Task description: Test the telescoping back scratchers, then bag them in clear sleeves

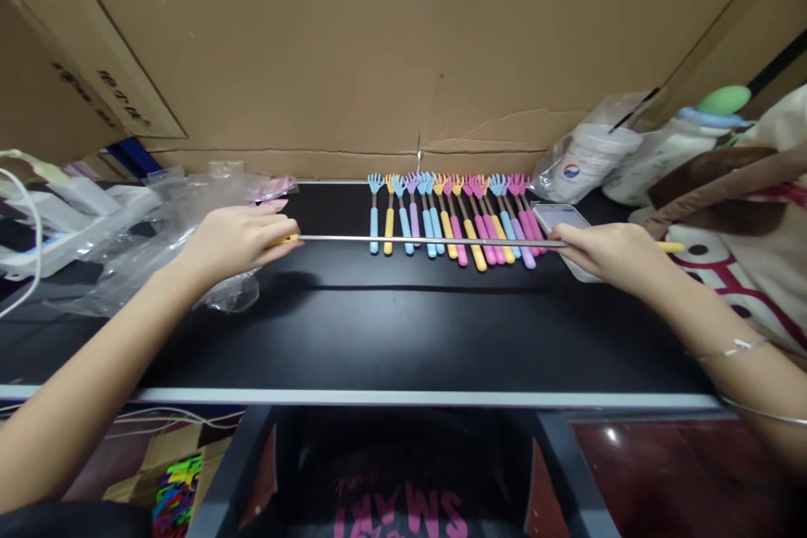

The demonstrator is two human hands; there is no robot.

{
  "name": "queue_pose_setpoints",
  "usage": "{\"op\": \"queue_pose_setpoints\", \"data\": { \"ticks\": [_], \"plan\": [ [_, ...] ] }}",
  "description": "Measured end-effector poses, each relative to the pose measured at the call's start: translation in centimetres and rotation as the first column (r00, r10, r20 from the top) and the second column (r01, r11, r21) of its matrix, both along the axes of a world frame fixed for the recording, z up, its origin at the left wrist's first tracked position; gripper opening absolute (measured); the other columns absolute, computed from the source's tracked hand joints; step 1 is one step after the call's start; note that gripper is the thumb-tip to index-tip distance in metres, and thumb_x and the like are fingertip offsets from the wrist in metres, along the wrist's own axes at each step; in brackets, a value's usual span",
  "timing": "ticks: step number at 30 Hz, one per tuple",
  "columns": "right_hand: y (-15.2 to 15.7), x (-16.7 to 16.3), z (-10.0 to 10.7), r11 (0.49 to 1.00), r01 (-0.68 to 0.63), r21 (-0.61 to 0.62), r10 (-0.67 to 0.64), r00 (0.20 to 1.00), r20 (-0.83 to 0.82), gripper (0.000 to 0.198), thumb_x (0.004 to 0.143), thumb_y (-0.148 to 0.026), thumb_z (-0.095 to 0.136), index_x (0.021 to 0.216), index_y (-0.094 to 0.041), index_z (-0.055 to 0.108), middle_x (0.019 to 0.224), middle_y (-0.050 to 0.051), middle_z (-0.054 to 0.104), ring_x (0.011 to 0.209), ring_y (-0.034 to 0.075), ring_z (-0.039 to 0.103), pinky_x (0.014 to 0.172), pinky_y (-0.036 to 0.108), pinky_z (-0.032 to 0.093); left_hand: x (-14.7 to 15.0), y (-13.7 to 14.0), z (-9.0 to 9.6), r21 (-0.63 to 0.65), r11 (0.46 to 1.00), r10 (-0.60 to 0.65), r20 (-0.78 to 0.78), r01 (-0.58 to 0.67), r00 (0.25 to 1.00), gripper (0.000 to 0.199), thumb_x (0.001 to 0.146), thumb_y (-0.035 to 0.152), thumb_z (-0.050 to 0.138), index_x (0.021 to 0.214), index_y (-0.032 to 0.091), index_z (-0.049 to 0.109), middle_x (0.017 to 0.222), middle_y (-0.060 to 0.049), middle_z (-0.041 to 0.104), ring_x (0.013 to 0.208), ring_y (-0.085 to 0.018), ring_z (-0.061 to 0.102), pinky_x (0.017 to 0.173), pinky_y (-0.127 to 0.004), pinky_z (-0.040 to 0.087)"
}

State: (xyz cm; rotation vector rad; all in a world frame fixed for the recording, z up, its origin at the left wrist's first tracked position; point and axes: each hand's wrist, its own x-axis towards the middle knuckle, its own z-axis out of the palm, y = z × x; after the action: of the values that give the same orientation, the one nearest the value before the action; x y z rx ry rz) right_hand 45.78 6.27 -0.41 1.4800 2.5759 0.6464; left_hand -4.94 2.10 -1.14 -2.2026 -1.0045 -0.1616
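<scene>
A telescopic back scratcher [403, 239] with a long, drawn-out metal rod is stretched level between my two hands above the table. My left hand [243, 239] is closed around its yellow end at the left, and the fingers hide most of that end. On the right, my right hand [598, 252] wraps the other end, with the yellow handle tip showing past it. Behind the rod lies a row of several short back scratchers [454, 227] in blue, yellow, purple and pink. Their claw heads point toward the cardboard.
Clear plastic bags [233, 290] and a white power strip [81, 227] lie at the left. A clear case [583, 273], bagged paper cup [583, 164], bottle [672, 155] and cloth bag [762, 252] stand right. Cardboard [353, 50] walls the back. Below left is an open box [155, 450] of colourful pieces.
</scene>
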Motion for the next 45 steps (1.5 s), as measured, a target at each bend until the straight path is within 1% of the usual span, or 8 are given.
{"op": "queue_pose_setpoints", "data": {
  "ticks": [5, 16, 23, 28, 31, 35, 39, 45],
  "plan": [
    [-0.2, 0.2, -0.4, 0.998, -0.028, -0.051, 0.023, 0.995, -0.094, 0.023, 0.092, -0.033, 0.042, 0.087, -0.021, 0.06, 0.068, 0.008, 0.066, 0.06, 0.018, 0.058, 0.054, 0.026, 0.029, 0.1, -0.1, -0.1, -0.022, 0.998, 0.059, -0.036, -0.059, 0.998, 0.031, 0.1, 0.037, 0.036, 0.08, 0.023, 0.054, 0.075, 0.004, 0.065, 0.079, -0.015, 0.06, 0.065, -0.025, 0.041],
    [-0.3, 1.3, -0.7, 0.999, 0.037, 0.0, -0.037, 0.995, -0.094, 0.022, 0.092, -0.036, 0.043, 0.086, -0.022, 0.06, 0.072, 0.007, 0.069, 0.064, 0.019, 0.061, 0.053, 0.026, 0.027, 0.0, -0.5, 0.0, -0.008, 0.999, 0.039, -0.053, -0.039, 0.998, 0.027, 0.098, 0.036, 0.04, 0.08, 0.022, 0.053, 0.074, 0.003, 0.064, 0.082, -0.016, 0.06, 0.065, -0.027, 0.039],
    [0.0, 2.0, -1.1, 0.994, 0.106, -0.013, -0.107, 0.988, -0.115, 0.019, 0.089, -0.038, 0.047, 0.082, -0.024, 0.058, 0.072, 0.006, 0.068, 0.062, 0.018, 0.058, 0.053, 0.026, 0.026, 0.0, -0.9, -0.2, -0.027, 0.994, 0.102, -0.076, -0.104, 0.992, 0.03, 0.1, 0.036, 0.036, 0.08, 0.022, 0.055, 0.074, 0.003, 0.063, 0.083, -0.015, 0.06, 0.065, -0.026, 0.038],
    [0.4, 2.6, -1.7, 0.996, 0.081, 0.039, -0.073, 0.982, -0.173, 0.025, 0.084, -0.044, 0.043, 0.076, -0.025, 0.057, 0.062, 0.002, 0.064, 0.055, 0.017, 0.057, 0.049, 0.024, 0.024, -0.2, -0.5, -0.8, -0.035, 0.995, 0.091, -0.004, -0.091, 0.996, 0.038, 0.099, 0.04, 0.034, 0.076, 0.022, 0.058, 0.072, 0.0, 0.064, 0.084, -0.018, 0.059, 0.065, -0.027, 0.034],
    [0.5, 2.9, -1.8, 0.994, 0.09, 0.067, -0.077, 0.981, -0.178, 0.03, 0.082, -0.047, 0.039, 0.071, -0.024, 0.055, 0.06, 0.002, 0.063, 0.053, 0.017, 0.055, 0.048, 0.023, 0.022, -0.6, -0.5, -0.9, -0.055, 0.988, 0.149, 0.014, -0.148, 0.989, 0.041, 0.098, 0.042, 0.032, 0.078, 0.022, 0.061, 0.074, -0.002, 0.066, 0.084, -0.019, 0.058, 0.064, -0.028, 0.032],
    [0.4, 2.9, -1.4, 0.974, 0.212, 0.081, -0.199, 0.97, -0.138, 0.03, 0.079, -0.048, 0.04, 0.071, -0.024, 0.055, 0.064, 0.004, 0.064, 0.056, 0.018, 0.056, 0.047, 0.024, 0.022, -0.8, -0.8, -0.8, -0.032, 0.97, 0.243, 0.023, -0.243, 0.97, 0.04, 0.098, 0.044, 0.033, 0.084, 0.022, 0.063, 0.08, -0.002, 0.067, 0.082, -0.019, 0.056, 0.061, -0.029, 0.03],
    [0.2, 2.9, -1.1, 0.92, 0.378, 0.107, -0.367, 0.924, -0.105, 0.029, 0.078, -0.049, 0.044, 0.081, -0.025, 0.059, 0.065, 0.004, 0.063, 0.059, 0.021, 0.056, 0.048, 0.026, 0.022, -0.6, -1.0, -0.6, -0.02, 0.939, 0.343, 0.097, -0.343, 0.934, 0.039, 0.099, 0.045, 0.033, 0.091, 0.021, 0.062, 0.087, -0.004, 0.067, 0.085, -0.019, 0.055, 0.06, -0.027, 0.029],
    [0.3, 3.1, -1.0, 0.88, 0.461, 0.112, -0.453, 0.887, -0.087, 0.023, 0.079, -0.042, 0.045, 0.083, -0.025, 0.06, 0.068, 0.005, 0.063, 0.06, 0.021, 0.055, 0.048, 0.027, 0.022, -0.2, -1.1, -0.5, -0.041, 0.913, 0.406, 0.194, -0.406, 0.893, 0.039, 0.097, 0.049, 0.034, 0.093, 0.02, 0.06, 0.089, -0.004, 0.065, 0.09, -0.019, 0.057, 0.06, -0.026, 0.029]
  ]
}}
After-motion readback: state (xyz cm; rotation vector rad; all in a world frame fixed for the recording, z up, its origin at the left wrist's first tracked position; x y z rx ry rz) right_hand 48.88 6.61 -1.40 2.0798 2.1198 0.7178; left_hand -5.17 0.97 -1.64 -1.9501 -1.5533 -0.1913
